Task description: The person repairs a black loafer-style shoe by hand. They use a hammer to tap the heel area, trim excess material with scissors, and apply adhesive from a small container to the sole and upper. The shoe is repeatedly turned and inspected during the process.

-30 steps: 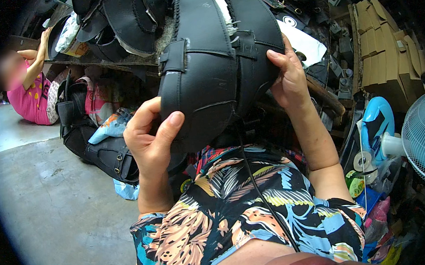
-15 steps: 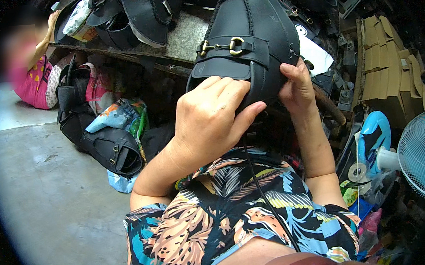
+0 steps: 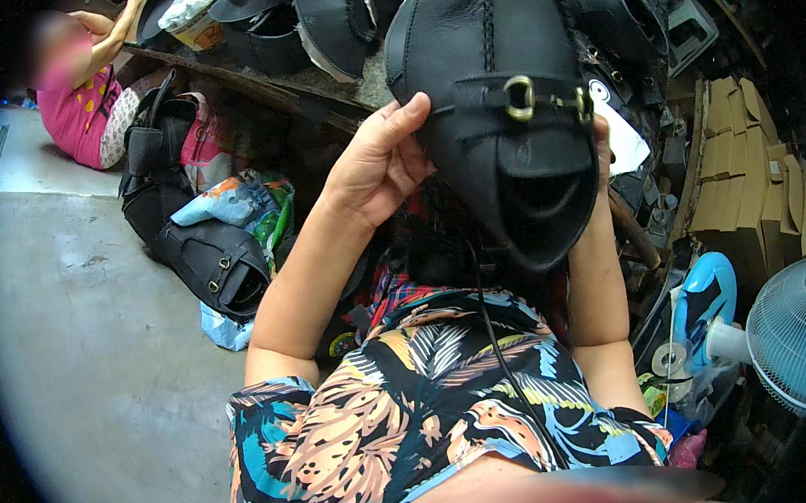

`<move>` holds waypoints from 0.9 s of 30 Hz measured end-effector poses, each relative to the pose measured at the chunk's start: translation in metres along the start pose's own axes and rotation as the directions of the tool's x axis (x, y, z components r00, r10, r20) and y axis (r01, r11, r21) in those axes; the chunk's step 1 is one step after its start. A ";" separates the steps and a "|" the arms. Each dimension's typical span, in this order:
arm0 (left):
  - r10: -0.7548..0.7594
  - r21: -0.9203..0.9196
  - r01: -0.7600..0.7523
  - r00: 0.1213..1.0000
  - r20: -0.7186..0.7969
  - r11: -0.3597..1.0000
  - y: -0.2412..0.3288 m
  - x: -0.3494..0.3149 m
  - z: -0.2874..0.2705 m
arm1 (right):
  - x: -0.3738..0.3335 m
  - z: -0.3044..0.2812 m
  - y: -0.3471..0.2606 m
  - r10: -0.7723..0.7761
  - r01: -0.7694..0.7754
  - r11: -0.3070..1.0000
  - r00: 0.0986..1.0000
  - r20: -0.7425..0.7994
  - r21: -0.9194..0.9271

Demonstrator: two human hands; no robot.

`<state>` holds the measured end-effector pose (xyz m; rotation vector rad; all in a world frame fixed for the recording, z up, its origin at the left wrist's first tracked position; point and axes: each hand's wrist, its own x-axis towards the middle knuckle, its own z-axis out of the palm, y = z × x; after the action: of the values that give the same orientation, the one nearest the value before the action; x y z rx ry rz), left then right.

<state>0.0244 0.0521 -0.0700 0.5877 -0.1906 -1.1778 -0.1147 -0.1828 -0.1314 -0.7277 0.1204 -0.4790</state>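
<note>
A black leather loafer upper [image 3: 463,42] with a braided seam and a brass-coloured buckle fitting hangs in front of me, its opening toward me. My left hand [image 3: 385,155] grips its left edge, thumb on top and fingers curled underneath. At the right side, my right hand [image 3: 602,149] holds the other edge; most of its fingers are hidden behind the leather. More black uppers [image 3: 336,22] lie on the worktable beyond.
Left of me, a stack of black uppers [image 3: 208,265] rests beside colourful bags [image 3: 231,203] on the floor. A person in pink [image 3: 86,124] sits at the far left. Flattened cardboard boxes [image 3: 737,153] and a fan [image 3: 787,337] stand at the right.
The upper has turned, so its buckle now sits further right and its opening shows. My left hand has left the opening and moved to the upper's left edge.
</note>
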 end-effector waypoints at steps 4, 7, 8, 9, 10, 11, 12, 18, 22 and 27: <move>0.139 0.044 -0.137 0.989 -0.045 0.990 -0.004 0.002 0.005 | -0.011 0.023 -0.006 -0.040 -0.028 0.931 0.983 -0.179 -0.363; 0.143 0.049 -0.141 0.988 -0.049 0.989 -0.011 0.002 0.007 | -0.026 0.040 -0.013 -0.215 0.070 0.831 0.956 -0.202 -0.552; 0.148 0.047 -0.145 0.988 -0.051 0.988 -0.013 0.002 0.007 | -0.033 0.047 -0.017 -0.351 0.158 0.718 0.923 -0.156 -0.678; 0.156 0.059 -0.152 0.986 -0.067 0.987 -0.015 0.002 0.007 | -0.038 0.053 -0.020 -0.456 0.201 0.578 0.883 -0.109 -0.791; 0.164 0.064 -0.160 0.985 -0.055 0.985 -0.017 0.002 0.007 | -0.046 0.058 -0.028 -0.566 0.377 0.369 0.816 0.116 -0.850; 0.176 0.082 -0.171 0.983 -0.057 0.982 -0.019 0.003 0.007 | -0.053 0.063 -0.035 -0.600 0.529 0.113 0.711 0.367 -0.841; 0.195 0.094 -0.193 0.980 -0.022 0.977 -0.019 0.003 0.007 | -0.064 0.069 -0.041 -0.539 0.620 -0.023 0.653 0.532 -0.784; 0.177 0.078 -0.171 0.981 -0.077 0.982 -0.023 0.007 0.010 | -0.093 0.081 -0.030 -0.021 0.637 -0.443 0.696 0.718 -0.631; 0.169 0.070 -0.162 0.978 -0.122 0.984 -0.025 0.009 0.012 | -0.094 0.073 -0.021 -0.113 0.630 -0.430 0.673 0.731 -0.647; 0.156 0.061 -0.147 0.974 -0.165 0.987 -0.026 0.010 0.009 | -0.103 0.062 -0.029 -0.394 0.626 -0.206 0.650 0.650 -0.752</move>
<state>0.0037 0.0331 -0.0781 0.7002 -0.1168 -0.9726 -0.1998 -0.1160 -0.0720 -2.3548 -0.0939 -1.2165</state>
